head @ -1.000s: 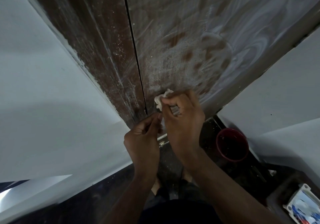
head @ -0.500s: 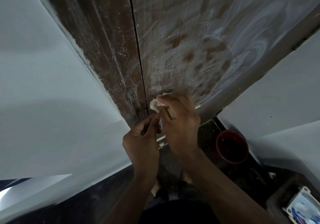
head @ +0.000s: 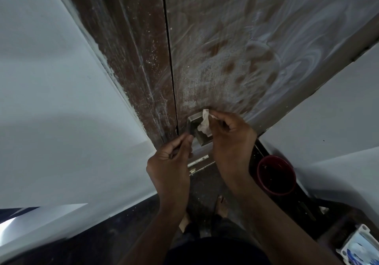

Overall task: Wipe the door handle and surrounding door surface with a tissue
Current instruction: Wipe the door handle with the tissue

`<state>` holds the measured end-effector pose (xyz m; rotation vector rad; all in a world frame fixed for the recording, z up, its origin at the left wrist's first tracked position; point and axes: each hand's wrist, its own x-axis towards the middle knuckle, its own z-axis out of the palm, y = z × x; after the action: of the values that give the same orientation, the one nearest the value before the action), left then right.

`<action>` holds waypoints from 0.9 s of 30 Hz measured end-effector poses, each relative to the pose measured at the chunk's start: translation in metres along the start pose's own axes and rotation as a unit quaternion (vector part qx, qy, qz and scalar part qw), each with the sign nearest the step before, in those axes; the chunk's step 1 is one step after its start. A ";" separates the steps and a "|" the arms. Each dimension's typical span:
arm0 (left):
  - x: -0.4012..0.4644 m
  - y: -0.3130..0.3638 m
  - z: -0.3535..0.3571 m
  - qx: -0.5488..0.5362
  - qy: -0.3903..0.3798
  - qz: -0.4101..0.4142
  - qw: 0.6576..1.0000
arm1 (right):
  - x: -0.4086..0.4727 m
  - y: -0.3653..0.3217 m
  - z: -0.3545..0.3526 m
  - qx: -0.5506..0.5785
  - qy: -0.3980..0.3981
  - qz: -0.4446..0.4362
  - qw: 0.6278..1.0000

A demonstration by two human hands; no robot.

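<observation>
A brown wooden door, smeared with white swirls and specks, fills the upper middle. Its square metal door handle sits near the door's left edge. A crumpled white tissue lies against the handle, pinched by the fingers of my right hand. My left hand is just below and left of the handle, fingertips pinched together near the handle's lower left corner; whether it holds anything is hidden.
The dusty brown door frame and white walls flank the door. A dark red bucket stands on the floor at right. A white tray with blue items sits at the bottom right corner. My bare feet show below.
My right hand has shifted right and up off the handle, uncovering the square metal plate. The tissue now hangs over it. My left hand has stayed in place.
</observation>
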<state>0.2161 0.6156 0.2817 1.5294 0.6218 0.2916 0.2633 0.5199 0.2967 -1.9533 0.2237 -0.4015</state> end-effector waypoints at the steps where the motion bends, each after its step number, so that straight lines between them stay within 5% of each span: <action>1: 0.000 -0.001 0.000 0.001 0.000 -0.001 1.000 | 0.000 0.000 0.000 -0.007 -0.014 0.011 1.000; 12: -0.001 -0.004 0.003 0.004 -0.011 -0.010 1.000 | -0.001 -0.002 0.002 -0.110 -0.013 -0.031 0.993; 21: -0.002 -0.001 0.003 0.007 -0.005 -0.002 1.000 | -0.011 0.005 0.006 -0.080 0.018 -0.053 0.995; 27: -0.001 -0.002 0.000 0.003 0.000 -0.005 1.000 | -0.021 0.009 0.022 -0.057 0.023 -0.228 0.972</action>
<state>0.2151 0.6153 0.2800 1.5320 0.6310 0.2822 0.2527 0.5420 0.2767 -2.1047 -0.1834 -0.7479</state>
